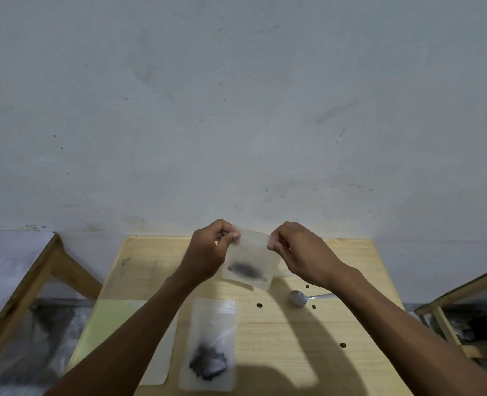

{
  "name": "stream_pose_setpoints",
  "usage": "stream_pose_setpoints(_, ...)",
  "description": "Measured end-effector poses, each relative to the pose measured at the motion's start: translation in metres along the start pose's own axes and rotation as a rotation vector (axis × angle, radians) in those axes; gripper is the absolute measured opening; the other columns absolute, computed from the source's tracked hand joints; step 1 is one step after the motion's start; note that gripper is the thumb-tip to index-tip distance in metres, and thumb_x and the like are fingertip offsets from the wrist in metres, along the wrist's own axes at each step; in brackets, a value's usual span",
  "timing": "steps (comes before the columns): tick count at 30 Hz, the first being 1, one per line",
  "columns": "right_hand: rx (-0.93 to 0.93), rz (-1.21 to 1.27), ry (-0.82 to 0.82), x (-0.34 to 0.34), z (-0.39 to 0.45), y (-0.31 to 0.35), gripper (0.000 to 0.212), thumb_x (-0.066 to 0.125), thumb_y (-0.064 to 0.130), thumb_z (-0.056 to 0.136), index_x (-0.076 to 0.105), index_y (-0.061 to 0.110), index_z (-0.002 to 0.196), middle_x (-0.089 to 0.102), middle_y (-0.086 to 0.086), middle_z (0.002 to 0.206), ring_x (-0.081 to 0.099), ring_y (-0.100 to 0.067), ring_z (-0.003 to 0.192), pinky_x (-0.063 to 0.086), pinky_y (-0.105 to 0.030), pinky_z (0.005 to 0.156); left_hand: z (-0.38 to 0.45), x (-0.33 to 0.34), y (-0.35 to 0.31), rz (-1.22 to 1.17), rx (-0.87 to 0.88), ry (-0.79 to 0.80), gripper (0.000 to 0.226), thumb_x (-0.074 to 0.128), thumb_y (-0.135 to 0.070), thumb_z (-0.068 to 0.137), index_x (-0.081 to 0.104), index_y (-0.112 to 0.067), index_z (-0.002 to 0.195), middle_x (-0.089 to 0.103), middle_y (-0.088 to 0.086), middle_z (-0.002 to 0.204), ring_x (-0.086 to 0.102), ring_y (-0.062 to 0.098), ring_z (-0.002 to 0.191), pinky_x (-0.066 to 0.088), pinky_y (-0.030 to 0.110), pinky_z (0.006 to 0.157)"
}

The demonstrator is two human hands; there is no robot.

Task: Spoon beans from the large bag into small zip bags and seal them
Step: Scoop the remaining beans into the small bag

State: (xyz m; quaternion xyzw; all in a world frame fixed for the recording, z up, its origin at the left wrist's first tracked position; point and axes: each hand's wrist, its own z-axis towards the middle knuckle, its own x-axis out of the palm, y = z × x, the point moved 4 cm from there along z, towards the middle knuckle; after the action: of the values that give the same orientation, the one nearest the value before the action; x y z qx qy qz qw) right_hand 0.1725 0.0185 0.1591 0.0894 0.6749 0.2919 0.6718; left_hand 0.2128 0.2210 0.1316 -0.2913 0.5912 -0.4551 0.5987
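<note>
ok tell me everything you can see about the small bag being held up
The small zip bag is frosted, translucent plastic, blurred in the picture. It hangs upright above the wooden table, clear of it. The left hand pinches its top left corner and the right hand its top right. Dark beans sit in a low clump at the bottom. Whether it is sealed cannot be told.

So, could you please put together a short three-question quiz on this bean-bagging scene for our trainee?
1. True or false: both hands pinch the top edge of the small zip bag.
2. Where is the spoon? A) in the right hand B) lying on the table C) inside a bag
3. What does the bag lying flat near the left forearm hold?

Key:
1. True; the left hand takes one corner, the right hand the other.
2. B
3. Dark beans, low in the bag.
</note>
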Motion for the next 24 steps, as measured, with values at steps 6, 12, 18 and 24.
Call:
stream_pose_setpoints(6, 0.066, 0.058, -0.042, 0.005, 0.003, 0.001, 0.016, 0.045, 0.013, 0.100, 0.058, 0.017, 0.091, 0.059, 0.012, 0.092, 0.053, -0.010, 0.090, 0.045, -0.028, 0.079, -0.013, -0.001, -0.010, -0.022, -0.025, -0.007, 0.012, 0.060, -0.017, 0.095, 0.064, -0.018, 0.084, 0.067, -0.003, 0.070, 0.060, 0.016, 0.064, 0.046, 0.022, 0.062)
stream_pose_setpoints(12, 0.149, 0.596, -0.127, 0.008, 0.003, 0.005, 0.019, 0.065, 0.029, 0.094, 0.060, 0.023, 0.076, 0.062, 0.006, 0.082, 0.049, -0.003, 0.070, 0.041, -0.019, 0.068, -0.025, -0.011, -0.011, -0.291, -0.146, -0.034, 0.008, 0.062, -0.014, 0.094, 0.066, -0.012, 0.087, 0.070, 0.006, 0.079, 0.067, 0.017, 0.076, 0.055, 0.034, 0.072)
stream_pose_setpoints(18, 0.268, 0.883, -0.089, 0.030, 0.000, 0.018, 0.020, 0.066, 0.023, 0.093, 0.063, 0.018, 0.074, 0.061, 0.003, 0.076, 0.055, -0.013, 0.071, 0.047, -0.032, 0.072, -0.036, -0.021, -0.006, -0.361, -0.206, -0.149, 0.013, 0.061, -0.015, 0.094, 0.064, -0.007, 0.084, 0.068, 0.005, 0.076, 0.066, 0.015, 0.072, 0.055, 0.030, 0.063)
stream_pose_setpoints(24, 0.371, 1.044, -0.064, 0.052, 0.002, 0.034, 0.029, 0.063, 0.018, 0.095, 0.050, 0.014, 0.070, 0.058, -0.005, 0.076, 0.060, -0.017, 0.067, 0.047, -0.037, 0.071, -0.054, -0.033, 0.010, -0.478, -0.274, -0.053, 0.015, 0.058, -0.017, 0.097, 0.065, -0.005, 0.101, 0.074, 0.007, 0.091, 0.072, 0.020, 0.085, 0.059, 0.031, 0.072)
